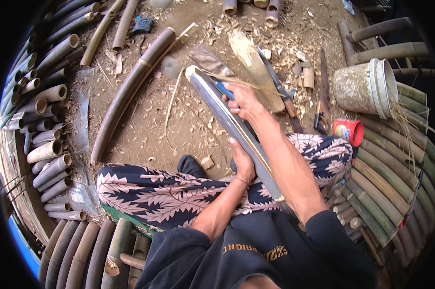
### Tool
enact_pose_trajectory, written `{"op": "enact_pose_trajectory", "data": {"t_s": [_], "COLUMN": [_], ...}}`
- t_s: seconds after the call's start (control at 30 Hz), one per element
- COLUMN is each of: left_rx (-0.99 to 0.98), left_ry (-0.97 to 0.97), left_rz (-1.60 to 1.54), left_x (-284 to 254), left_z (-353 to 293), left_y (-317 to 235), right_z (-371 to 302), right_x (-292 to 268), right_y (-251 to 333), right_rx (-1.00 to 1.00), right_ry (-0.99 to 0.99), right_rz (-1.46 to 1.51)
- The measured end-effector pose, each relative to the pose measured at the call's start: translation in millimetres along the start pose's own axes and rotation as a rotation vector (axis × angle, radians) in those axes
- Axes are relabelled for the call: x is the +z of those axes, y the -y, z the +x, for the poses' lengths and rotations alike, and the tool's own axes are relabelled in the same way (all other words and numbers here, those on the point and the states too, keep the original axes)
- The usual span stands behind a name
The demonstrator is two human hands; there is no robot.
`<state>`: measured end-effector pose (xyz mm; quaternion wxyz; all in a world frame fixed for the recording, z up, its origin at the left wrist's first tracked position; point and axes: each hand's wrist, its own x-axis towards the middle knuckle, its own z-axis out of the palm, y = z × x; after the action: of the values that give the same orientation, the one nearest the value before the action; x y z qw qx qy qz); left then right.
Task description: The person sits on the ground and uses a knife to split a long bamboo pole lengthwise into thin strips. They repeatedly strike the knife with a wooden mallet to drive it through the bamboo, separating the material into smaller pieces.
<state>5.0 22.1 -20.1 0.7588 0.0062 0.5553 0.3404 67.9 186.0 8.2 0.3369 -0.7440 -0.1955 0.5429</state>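
Note:
A dark bamboo pole lies slanting across my lap, its far end pale and cut. A light, freshly shaved strip runs along its side. My left hand is wrapped round the middle of this pole. Farther up, beside the pole's far end, my right hand is closed on a blue handle. It looks like a knife's, but the blade cannot be made out clearly. Thin bamboo fibres stretch from the far end over my right hand. Below it spreads my patterned trouser leg.
Another long bamboo pole lies at the left. Ahead are a wooden board, a long-bladed knife and a handsaw. At right stand a dirty white bucket and a red can. Cut bamboo is stacked along the left.

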Motion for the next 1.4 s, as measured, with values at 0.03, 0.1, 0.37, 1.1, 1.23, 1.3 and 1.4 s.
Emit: {"op": "enact_pose_trajectory", "data": {"t_s": [0.03,0.1,0.37,1.1,1.23,1.3,1.4], "left_rx": [-0.007,0.001,0.167,0.027,0.011,0.076,0.184], "left_ry": [-0.01,-0.018,0.083,0.078,-0.012,-0.03,0.046], "left_rz": [0.028,0.036,0.323,-0.17,-0.024,0.128,0.38], "left_x": [1,4,-21,6,9,8,-15], "left_z": [7,14,46,6,1,5,25], "left_y": [0,2,46,-9,-9,-4,31], "right_z": [-3,3,-23,-21,-31,-21,-21], "right_x": [0,6,38,17,19,24,32], "right_y": [3,8,14,6,-4,-15,-23], "right_rx": [0.02,-0.182,-0.475,-0.633,-0.649,-0.644,-0.663], "right_ry": [0.012,-0.003,-0.161,-0.072,-0.104,-0.15,-0.181], "right_rz": [-0.013,-0.227,-0.696,-0.806,-1.103,-1.053,-1.022]}}
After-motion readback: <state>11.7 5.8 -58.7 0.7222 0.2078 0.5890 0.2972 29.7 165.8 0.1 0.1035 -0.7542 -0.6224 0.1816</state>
